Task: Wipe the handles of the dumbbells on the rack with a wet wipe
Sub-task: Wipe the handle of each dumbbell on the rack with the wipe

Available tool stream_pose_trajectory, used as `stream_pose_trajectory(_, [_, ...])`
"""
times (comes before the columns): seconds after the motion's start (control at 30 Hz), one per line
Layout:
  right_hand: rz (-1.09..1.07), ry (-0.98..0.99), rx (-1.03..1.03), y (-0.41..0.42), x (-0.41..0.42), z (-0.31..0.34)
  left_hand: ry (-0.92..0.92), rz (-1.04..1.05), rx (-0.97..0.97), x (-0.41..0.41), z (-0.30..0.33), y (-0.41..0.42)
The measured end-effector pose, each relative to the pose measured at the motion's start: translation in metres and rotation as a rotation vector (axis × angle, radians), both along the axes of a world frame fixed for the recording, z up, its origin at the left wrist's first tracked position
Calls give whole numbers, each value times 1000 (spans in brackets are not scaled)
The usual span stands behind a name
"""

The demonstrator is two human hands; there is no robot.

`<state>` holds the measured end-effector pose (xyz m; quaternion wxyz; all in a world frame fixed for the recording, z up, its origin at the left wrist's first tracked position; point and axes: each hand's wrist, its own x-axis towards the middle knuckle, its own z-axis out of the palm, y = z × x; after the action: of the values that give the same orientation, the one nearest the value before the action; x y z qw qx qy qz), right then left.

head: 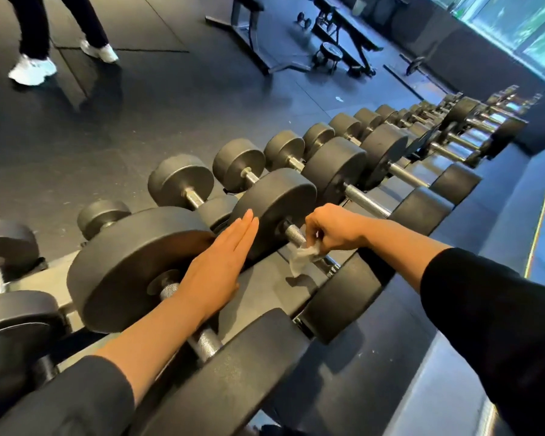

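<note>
Dumbbells with dark grey round rubber heads and knurled silver metal handles are lined up on a long grey rack (pixel 274 287) running from the lower left of the frame to the upper right. The right hand (pixel 334 229), at centre right, is curled into a fist over the knurled handle (pixel 294 232) of the second big dumbbell (pixel 276 212) in the near row. A crumpled white wet wipe (pixel 302 254) is pinched in that fist; it is pressed against the handle and its loose end hangs just below the bar. The left hand (pixel 216 267), at centre frame, is held flat with fingers straight and together, nothing gripped. It is seen above the gap between the nearest big dumbbell (pixel 129 272) and the one being wiped; the fingertips lie against the head of the wiped dumbbell, though true contact cannot be told. The handle of the nearest dumbbell (pixel 206 341) is partly hidden under the left forearm. Both arms are covered by black sleeves (pixel 491 325) pushed up from the wrists.

A second row of smaller dumbbells (pixel 180 182) is seen just behind the near row, toward the upper left. Further dumbbells are blurred toward the upper right. Dark rubber floor (pixel 107 121) fills the upper left, where a person's dark-trousered legs and white trainers (pixel 32 70) are seen. A black weight bench (pixel 343 36) is seen at top centre, and a bright window (pixel 523 23) at the upper right.
</note>
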<state>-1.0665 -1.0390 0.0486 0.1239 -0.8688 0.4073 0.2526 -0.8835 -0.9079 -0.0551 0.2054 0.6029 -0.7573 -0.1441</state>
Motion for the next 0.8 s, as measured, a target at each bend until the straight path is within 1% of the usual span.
stream_pose_trajectory(0.03, [-35, 5, 51, 1, -1, 1, 39, 1, 8, 0, -2, 1])
stream_pose_trajectory(0.13, [-99, 2, 163, 3, -4, 2, -32, 2, -19, -2, -1, 3])
stream_pose_trajectory(0.17, [-112, -3, 181, 3, -5, 2, -8, 13, -19, -2, -1, 2])
stream_pose_trajectory(0.27, [-116, -115, 231, -4, -12, 3, 3, 32, -29, -6, 2, -2])
stream_pose_trajectory(0.33, [-81, -199, 206, -17, -18, 6, -20, 44, -65, -9, 9, -12])
stream_pose_trajectory(0.4, [-47, -248, 119, -35, -26, 8, -74, 32, -92, -13, 26, -27])
stream_pose_trajectory(0.5, [102, -233, -33, -62, -33, 6, -108, 42, -78, -19, 46, -50])
stream_pose_trajectory(0.57, [185, -239, -69, -73, -39, 0, -116, 75, -16, -27, 56, -59])
stream_pose_trajectory(0.63, [262, -269, -59, -76, -44, -13, -137, 127, 23, -38, 58, -64])
stream_pose_trajectory(0.7, [306, -346, 2, -73, -48, -30, -166, 189, 37, -50, 54, -68])
stream_pose_trajectory(0.77, [308, -462, 50, -69, -50, -47, -252, 246, 30, -65, 52, -69])
stream_pose_trajectory(0.8, [269, -532, 87, -68, -51, -54, -240, 287, 31, -73, 51, -68])
